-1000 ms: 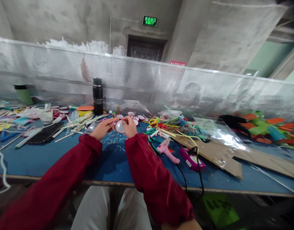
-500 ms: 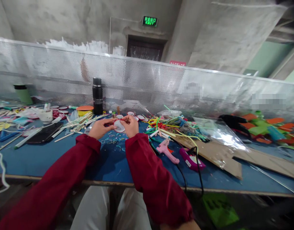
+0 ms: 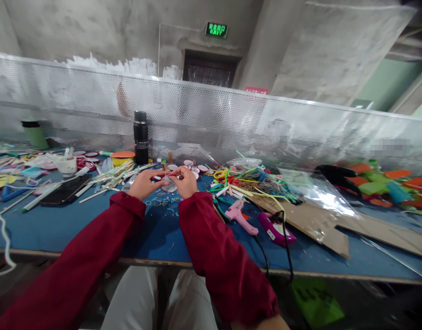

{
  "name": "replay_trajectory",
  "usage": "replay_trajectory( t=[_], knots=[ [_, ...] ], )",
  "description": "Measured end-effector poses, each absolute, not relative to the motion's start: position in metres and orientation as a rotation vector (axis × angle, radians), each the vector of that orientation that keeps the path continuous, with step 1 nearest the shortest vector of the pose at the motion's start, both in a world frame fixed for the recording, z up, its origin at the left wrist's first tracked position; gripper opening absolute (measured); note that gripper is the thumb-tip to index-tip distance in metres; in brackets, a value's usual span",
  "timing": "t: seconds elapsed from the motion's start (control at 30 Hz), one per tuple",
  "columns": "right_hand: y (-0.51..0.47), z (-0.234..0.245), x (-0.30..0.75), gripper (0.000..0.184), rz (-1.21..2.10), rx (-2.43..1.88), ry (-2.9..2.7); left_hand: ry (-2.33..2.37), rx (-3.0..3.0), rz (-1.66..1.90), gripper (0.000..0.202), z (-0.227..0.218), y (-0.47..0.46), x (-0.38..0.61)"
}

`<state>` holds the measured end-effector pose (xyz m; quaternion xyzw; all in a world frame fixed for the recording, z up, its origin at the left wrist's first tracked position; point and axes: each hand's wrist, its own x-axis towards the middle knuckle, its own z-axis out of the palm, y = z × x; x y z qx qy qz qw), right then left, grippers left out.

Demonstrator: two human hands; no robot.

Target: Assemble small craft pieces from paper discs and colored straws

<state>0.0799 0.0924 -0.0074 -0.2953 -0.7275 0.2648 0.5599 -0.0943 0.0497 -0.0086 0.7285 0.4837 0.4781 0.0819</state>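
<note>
Both my hands meet over the blue table (image 3: pixel 59 224), in red sleeves. My left hand (image 3: pixel 144 183) and my right hand (image 3: pixel 186 181) pinch a small round white disc (image 3: pixel 169 185) between their fingertips, just above the table. The fingers of both hands are closed on its edge. Several small coloured loops (image 3: pixel 162 200) lie scattered on the table right under the hands. More white and red discs (image 3: pixel 192 166) lie just behind them.
A black flask (image 3: pixel 141 137) stands behind the hands. A pink glue gun (image 3: pixel 241 214) and a purple one (image 3: pixel 275 229) with black cords lie to the right, beside cardboard (image 3: pixel 310 221) and pipe cleaners (image 3: pixel 252 181). A phone (image 3: pixel 63 191), sticks and a white cup (image 3: pixel 66 164) lie left.
The disc has tilted flatter and dropped slightly between my fingers. Both hands have stayed nearly in place, fingertips drawn closer together.
</note>
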Motion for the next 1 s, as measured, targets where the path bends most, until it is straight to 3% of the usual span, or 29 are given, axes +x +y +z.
replay_trajectory(
  t=[0.2,0.4,0.57,1.0],
  knots=[
    [0.095,-0.013,0.077,0.009,0.627,-0.714,-1.698,1.444,2.145,1.428,0.04,-0.01,0.051,-0.093],
    [0.097,-0.02,0.072,0.026,0.583,-0.596,-1.77,1.456,2.099,1.454,0.043,-0.015,0.056,-0.093],
    [0.098,-0.02,0.071,0.027,0.523,-0.627,-1.825,1.463,2.053,1.464,0.043,-0.016,0.058,-0.095],
    [0.112,-0.029,0.067,0.027,0.847,-0.692,-1.41,1.801,2.361,1.415,0.045,-0.004,0.036,-0.074]
  ],
)
